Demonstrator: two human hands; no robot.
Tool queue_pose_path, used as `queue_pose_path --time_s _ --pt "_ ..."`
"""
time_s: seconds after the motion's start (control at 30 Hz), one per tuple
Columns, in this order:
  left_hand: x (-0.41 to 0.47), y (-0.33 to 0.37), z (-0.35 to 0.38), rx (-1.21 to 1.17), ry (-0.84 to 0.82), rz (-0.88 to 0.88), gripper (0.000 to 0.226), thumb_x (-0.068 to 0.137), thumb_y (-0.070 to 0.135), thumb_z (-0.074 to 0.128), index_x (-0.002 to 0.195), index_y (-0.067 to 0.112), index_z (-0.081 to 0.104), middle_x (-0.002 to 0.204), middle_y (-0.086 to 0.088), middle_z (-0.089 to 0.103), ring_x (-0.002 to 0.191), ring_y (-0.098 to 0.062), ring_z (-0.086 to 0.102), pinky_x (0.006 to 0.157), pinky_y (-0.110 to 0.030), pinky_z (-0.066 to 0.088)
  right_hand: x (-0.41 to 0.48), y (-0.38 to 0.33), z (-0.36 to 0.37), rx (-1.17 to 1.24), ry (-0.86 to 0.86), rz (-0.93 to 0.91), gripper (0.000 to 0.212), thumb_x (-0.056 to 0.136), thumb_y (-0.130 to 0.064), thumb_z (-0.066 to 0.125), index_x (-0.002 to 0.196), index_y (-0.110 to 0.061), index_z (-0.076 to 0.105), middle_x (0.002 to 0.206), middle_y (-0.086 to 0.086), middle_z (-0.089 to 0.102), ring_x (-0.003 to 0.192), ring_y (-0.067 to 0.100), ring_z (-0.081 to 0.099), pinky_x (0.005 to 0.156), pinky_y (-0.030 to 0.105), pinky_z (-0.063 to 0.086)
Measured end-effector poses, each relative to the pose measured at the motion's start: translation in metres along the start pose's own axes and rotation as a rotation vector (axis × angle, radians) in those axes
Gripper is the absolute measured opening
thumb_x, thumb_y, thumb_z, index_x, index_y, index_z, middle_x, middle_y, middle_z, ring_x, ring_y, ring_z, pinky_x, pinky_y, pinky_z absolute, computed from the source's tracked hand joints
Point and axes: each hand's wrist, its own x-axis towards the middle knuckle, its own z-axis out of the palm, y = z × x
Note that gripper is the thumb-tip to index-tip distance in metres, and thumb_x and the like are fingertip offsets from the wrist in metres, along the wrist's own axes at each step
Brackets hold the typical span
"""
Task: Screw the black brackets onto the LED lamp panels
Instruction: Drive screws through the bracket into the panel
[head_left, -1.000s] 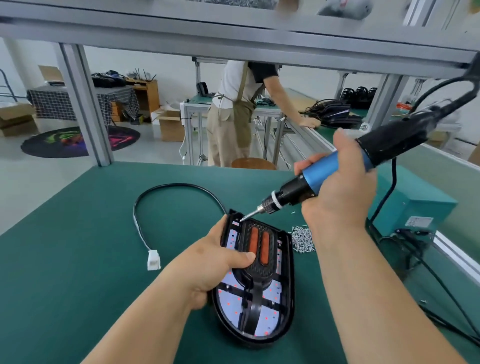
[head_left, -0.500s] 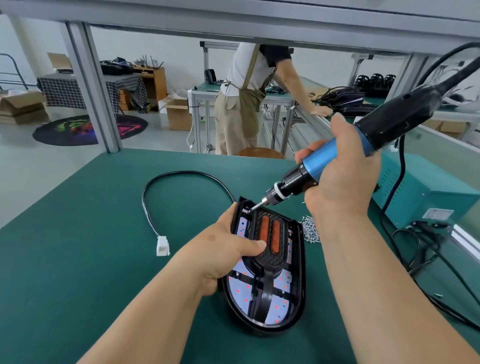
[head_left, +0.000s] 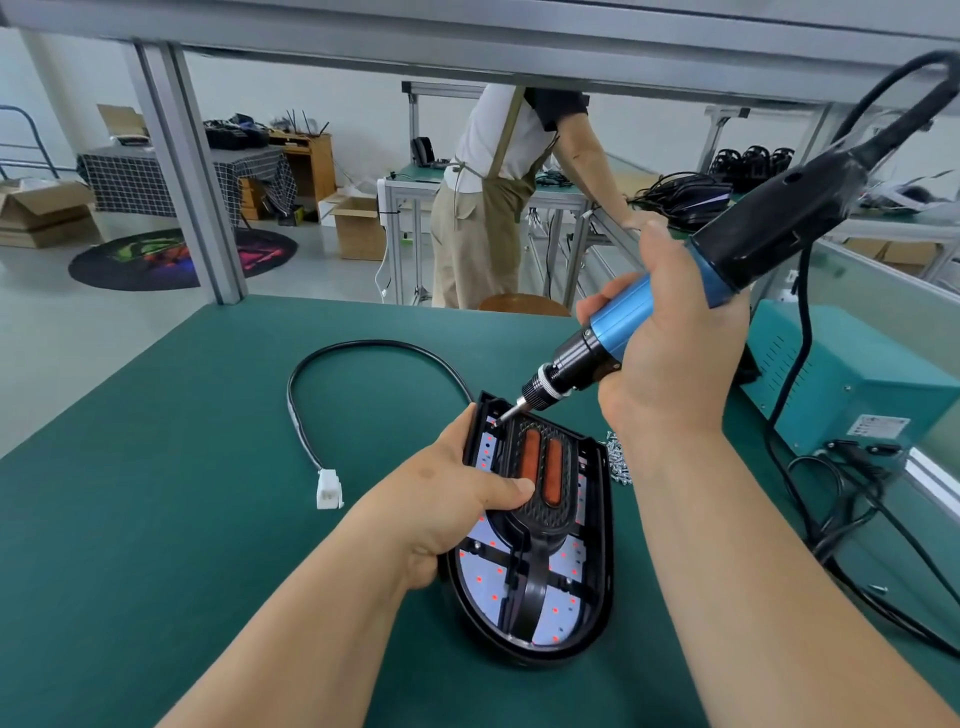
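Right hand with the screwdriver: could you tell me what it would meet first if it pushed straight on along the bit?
The right hand would drive the screwdriver tip into the lamp panel at its far left corner, apparently already touching, beside the left hand.

Left hand (head_left: 447, 512) clamped, thumb extended; right hand (head_left: 670, 358) fisted, raised.

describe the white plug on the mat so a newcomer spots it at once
On the green mat, left of the lamp panel, a black cable loops away from the panel's top. The white plug is the small boxy connector at its free end, the only white piece lying on the mat.
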Motion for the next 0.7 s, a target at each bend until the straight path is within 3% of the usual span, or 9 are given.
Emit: queue_pose_path --time_s 0.2,0.43,0.7 --pt "-0.0010 0.0011 0.0015 0.003 0.006 0.006 0.072 0.087 -0.003 0.069 0.144 0.035 0.046 0.111 -0.001 0.075 0.109 -0.028 0.069 0.109 -0.048 0.044 -0.0030 -0.0026 0.0037 -0.078 -0.094 -0.078 0.060 0.081 -0.022 0.069 0.128 0.008 0.050 0.086 0.027 0.048 0.062 0.035 0.050 0.055 0.032 0.051" --pt "-0.0022 0.0032 0.0032 0.012 0.012 0.020 0.069 0.088 -0.003 0.068 0.140 0.037 0.049 0.105 0.001 0.077 0.104 -0.025 0.071 0.105 -0.048 0.048 -0.0029 -0.0023 0.0037 -0.052 -0.033 -0.024 0.032 0.081 -0.021 0.071 0.101 -0.007 0.049 0.087 0.023 0.048 0.064 0.032 0.050 0.054 0.033 0.052" --pt "-0.0027 0.0034 0.0047 0.003 0.013 0.029 0.067 0.088 -0.005 0.067 0.138 0.037 0.051 0.105 0.000 0.077 0.104 -0.026 0.072 0.104 -0.048 0.049 -0.0005 -0.0011 0.0023 -0.035 -0.026 -0.039 0.037 0.082 -0.021 0.071 0.107 -0.005 0.049 0.085 0.023 0.047 0.060 0.029 0.051 0.054 0.033 0.051"
